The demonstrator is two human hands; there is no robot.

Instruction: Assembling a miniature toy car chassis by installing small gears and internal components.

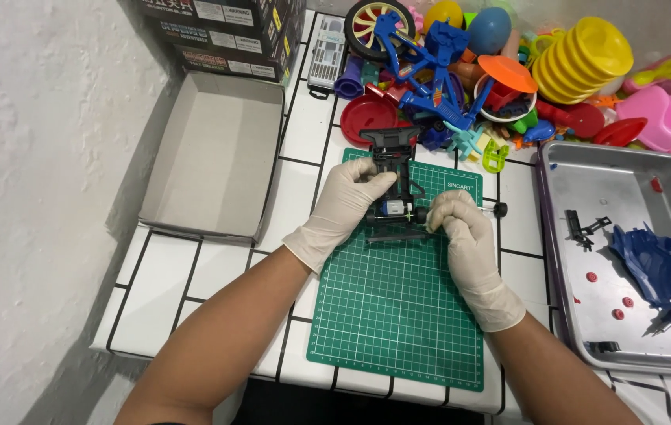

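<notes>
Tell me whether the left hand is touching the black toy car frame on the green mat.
Touching. The head view shows the left hand with its gloved fingers wrapped onto the side of the toy car frame, no gap between them, above the green mat.

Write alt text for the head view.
Two white-gloved hands, left hand and right hand, grip a black toy car chassis over a green gridded cutting mat. A metal tray with blue plastic parts sits right, an open grey cardboard box left.
</notes>
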